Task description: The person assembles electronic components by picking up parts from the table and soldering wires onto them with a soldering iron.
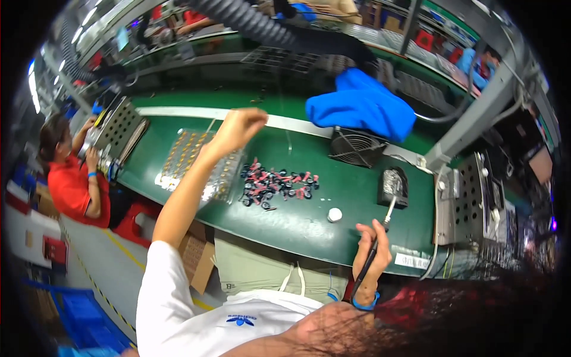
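My right hand [375,253] grips a soldering iron [389,209] by its dark handle. Its metal end reaches the front of a small black tip-cleaner holder [394,178] filled with shiny material. Over the bench, my left hand [242,126] is raised with its fingers curled together; whatever they may hold is too small to make out. Below and right of that hand lies a loose pile of small round black parts with red-pink wires [276,184]. Left of the pile, partly behind my left forearm, rests a clear plastic tray [185,156] with rows of yellowish parts. A small white round item [335,215] sits near my right hand.
A black fan [357,147] stands at the back, a blue cloth [363,107] draped over it. Perforated metal boxes [464,196] stand at the bench's right end. A grey flexible duct [250,25] hangs overhead. At left, a person in red [74,184] works at the bench.
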`<state>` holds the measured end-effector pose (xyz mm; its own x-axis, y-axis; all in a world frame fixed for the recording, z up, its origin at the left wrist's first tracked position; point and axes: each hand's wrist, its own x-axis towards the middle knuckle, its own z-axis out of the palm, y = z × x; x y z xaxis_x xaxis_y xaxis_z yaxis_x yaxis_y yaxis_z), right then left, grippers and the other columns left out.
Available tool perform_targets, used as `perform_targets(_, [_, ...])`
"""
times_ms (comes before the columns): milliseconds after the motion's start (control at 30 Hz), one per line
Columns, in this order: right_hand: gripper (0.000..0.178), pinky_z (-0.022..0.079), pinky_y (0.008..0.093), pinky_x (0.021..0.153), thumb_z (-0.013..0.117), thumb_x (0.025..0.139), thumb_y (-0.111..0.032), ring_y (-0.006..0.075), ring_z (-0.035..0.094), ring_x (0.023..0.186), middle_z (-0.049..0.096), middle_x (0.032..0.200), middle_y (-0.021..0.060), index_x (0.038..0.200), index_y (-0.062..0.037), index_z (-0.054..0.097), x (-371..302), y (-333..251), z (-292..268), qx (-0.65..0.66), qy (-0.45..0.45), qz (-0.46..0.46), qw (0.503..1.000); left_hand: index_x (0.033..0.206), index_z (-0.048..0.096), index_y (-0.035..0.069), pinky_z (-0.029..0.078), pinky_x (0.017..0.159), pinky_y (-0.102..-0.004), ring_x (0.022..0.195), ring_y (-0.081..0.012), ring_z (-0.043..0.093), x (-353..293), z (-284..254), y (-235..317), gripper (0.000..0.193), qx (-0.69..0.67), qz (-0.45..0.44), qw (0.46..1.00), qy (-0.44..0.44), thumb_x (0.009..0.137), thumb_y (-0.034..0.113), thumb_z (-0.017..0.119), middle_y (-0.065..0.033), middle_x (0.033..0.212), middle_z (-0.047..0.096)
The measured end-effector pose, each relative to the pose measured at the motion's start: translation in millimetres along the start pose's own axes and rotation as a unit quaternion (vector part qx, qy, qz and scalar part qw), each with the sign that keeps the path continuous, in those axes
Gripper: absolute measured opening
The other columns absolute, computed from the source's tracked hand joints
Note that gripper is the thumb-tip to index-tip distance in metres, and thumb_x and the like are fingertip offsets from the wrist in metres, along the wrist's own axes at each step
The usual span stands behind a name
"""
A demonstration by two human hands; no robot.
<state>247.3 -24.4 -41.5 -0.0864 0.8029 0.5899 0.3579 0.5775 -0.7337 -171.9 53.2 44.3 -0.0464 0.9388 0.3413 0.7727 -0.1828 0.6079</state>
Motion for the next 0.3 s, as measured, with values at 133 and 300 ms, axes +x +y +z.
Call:
perform_targets(133, [0.027, 0.059, 0.036, 0.079, 0.064, 0.097, 0.005, 0.0248, 0.075, 0.083, 0.078, 0.093, 0.0167, 0.124, 0.0037, 0.063, -3.4, -1.3, -12.2, -0.055, 0.023, -0.039, 0.997, 0.112, 0.074, -0.003, 0.056, 0.089, -0.0398, 0.101, -0.0381, 0.073, -35.6, 28.5, 65.9, 0.022, 0.076, 0.092, 0.985, -0.121, 0.093, 0.01, 0.073, -0.0201, 0.108, 0.076])
perform_targets(300, [0.042, 0.061, 0.0389, 0.075, 0.069, 0.091, 0.005, 0.0284, 0.077, 0.085, 0.078, 0.098, 0.015, 0.133, -0.0001, 0.063, 0.7, -0.4, -3.2, 0.005, 0.02, -0.078, 0.997, 0.111, 0.076, 0.0, 0.053, 0.102, -0.0408, 0.116, -0.0376, 0.07, -39.9, 60.7, 63.4, 0.029, 0.076, 0.131, 0.981, -0.119, 0.083, 0.006, 0.082, -0.022, 0.119, 0.073])
